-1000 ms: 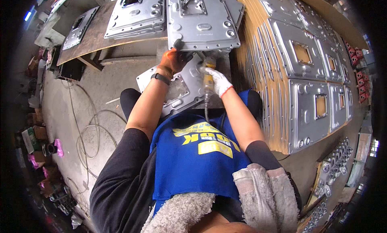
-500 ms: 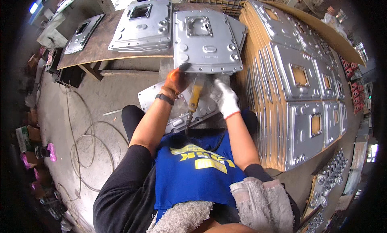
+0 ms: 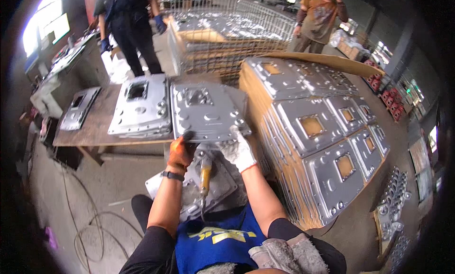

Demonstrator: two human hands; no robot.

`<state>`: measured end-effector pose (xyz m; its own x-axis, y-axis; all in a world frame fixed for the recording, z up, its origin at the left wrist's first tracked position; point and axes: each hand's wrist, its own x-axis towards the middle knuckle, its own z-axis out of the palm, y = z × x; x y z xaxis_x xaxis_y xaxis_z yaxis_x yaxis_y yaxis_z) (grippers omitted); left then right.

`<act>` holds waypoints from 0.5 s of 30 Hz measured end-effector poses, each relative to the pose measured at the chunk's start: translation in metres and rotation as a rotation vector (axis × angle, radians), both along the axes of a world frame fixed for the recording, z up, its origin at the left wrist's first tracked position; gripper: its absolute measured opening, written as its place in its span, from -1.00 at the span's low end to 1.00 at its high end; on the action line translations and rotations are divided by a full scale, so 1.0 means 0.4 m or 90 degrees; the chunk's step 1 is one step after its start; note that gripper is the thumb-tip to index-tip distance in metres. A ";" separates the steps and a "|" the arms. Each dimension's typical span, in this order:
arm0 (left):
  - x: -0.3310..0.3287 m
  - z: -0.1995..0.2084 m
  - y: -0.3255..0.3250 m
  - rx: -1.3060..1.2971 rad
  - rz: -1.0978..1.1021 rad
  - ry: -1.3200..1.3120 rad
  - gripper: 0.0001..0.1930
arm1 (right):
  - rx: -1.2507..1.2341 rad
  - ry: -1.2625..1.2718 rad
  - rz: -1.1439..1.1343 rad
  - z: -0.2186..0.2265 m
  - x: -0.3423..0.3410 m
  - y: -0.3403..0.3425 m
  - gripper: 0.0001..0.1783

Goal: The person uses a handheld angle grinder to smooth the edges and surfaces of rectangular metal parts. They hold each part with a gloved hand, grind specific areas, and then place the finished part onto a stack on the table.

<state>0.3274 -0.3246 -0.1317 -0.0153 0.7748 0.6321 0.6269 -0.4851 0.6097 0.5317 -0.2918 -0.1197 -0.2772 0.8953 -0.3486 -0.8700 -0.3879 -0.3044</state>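
Note:
A grey cast-metal cover (image 3: 208, 114) with a square opening and bolt holes lies at the near right end of the wooden table. My left hand (image 3: 181, 152), in an orange glove with dark fingertips, is closed on its near left edge. At its near right corner, my right hand (image 3: 238, 150) in a white glove is closed, its thumb on top. Below and between my hands, a yellow hand-held power tool (image 3: 205, 175) with a cord lies over another metal cover (image 3: 223, 175) close to my lap. My fingers under the cover's edge are hidden.
A stack of covers (image 3: 140, 105) and a single one (image 3: 79, 108) lie on the table (image 3: 95, 140). Right of me rises a tall pile of covers with cardboard layers (image 3: 284, 179). Two people stand beyond, near a wire cage (image 3: 227, 60). Looped cable (image 3: 102, 226) covers the left floor.
The view has tilted up, bringing two people and the cage into sight. My right hand has come from beside the tool to the cover's near right corner. My left hand stays on its edge.

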 end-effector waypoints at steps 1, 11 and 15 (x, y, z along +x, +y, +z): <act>0.030 0.037 0.004 0.008 -0.014 -0.075 -0.69 | 0.025 0.006 -0.005 -0.006 0.018 0.026 -0.76; -0.059 0.068 0.041 0.082 0.062 0.100 -0.75 | 0.013 -0.021 0.068 -0.020 -0.004 0.100 -0.90; -0.105 0.110 0.021 0.075 0.049 0.139 -0.78 | 0.083 0.114 0.191 0.011 -0.039 0.096 -0.90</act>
